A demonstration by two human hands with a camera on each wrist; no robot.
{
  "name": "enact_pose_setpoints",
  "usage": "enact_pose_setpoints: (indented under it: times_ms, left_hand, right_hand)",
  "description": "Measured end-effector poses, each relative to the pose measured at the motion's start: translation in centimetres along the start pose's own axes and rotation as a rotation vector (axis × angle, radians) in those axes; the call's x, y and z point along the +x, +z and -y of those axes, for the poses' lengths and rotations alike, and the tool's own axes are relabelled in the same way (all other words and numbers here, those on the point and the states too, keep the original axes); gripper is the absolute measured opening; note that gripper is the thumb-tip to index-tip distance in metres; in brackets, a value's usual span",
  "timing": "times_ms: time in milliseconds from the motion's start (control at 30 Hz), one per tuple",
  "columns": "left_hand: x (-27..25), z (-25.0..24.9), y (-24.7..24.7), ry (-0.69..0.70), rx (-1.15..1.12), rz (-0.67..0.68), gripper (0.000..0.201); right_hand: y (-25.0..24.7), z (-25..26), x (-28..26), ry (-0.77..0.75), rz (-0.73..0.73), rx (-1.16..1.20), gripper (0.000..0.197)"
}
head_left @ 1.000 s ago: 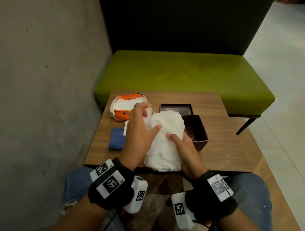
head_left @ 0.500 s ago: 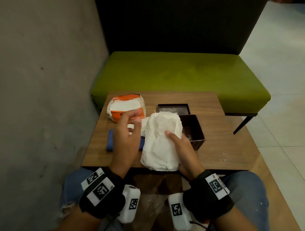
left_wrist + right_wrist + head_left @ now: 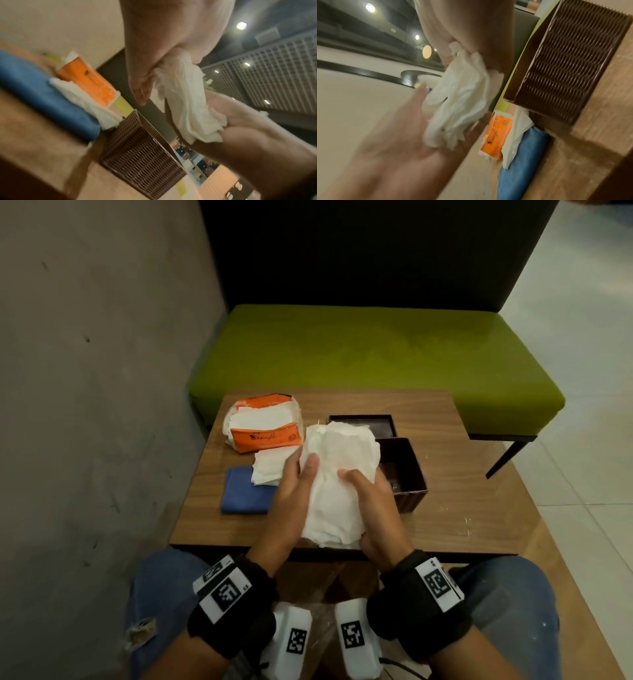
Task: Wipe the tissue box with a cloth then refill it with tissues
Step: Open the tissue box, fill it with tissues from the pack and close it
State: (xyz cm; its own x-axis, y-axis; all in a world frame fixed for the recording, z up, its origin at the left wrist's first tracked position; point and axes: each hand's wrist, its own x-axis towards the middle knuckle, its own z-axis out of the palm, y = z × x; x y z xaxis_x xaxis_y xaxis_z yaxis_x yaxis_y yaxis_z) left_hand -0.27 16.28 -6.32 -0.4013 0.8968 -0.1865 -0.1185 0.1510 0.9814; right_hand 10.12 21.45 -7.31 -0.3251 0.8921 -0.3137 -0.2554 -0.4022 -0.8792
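Three views, all trained on one small wooden table.
Head view: looking forward and down from above, taking in both hands. Left wrist view: low, close, tilted, aimed up along the hand. Right wrist view: likewise from the opposite side. Shared by all three: crumpled white tissue wad, dark brown woven tissue box, folded blue cloth.

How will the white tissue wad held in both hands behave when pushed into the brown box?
The tissue wad looks crumpled between the left hand and right hand, so probably floppy and compressible. Likely light; loose sheets may slip out near the brown box.
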Motion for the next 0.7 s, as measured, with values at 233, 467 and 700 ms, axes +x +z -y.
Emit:
enact_pose_setpoints:
  times_ms: [233, 467, 700]
  left_hand:
    - [-1.0, 1.1, 1.4, -0.126, -0.408, 0.074, 0.043]
    - [2.0, -0.4, -0.4, -0.083, -0.196, 0.037, 0.034]
    - [5.2, -1.3, 1.2, -0.174, 0.007, 0.168, 0.039]
  right_hand:
    - [0.3, 1.0, 0.5, -0.050, -0.032, 0.271, 0.044]
    - [-4.1, 3.0, 1.4, -0.117, -0.064, 0.112, 0.090]
    - [-4.8, 4.1, 2.8, -0.135, -0.049, -0.299, 0.037]
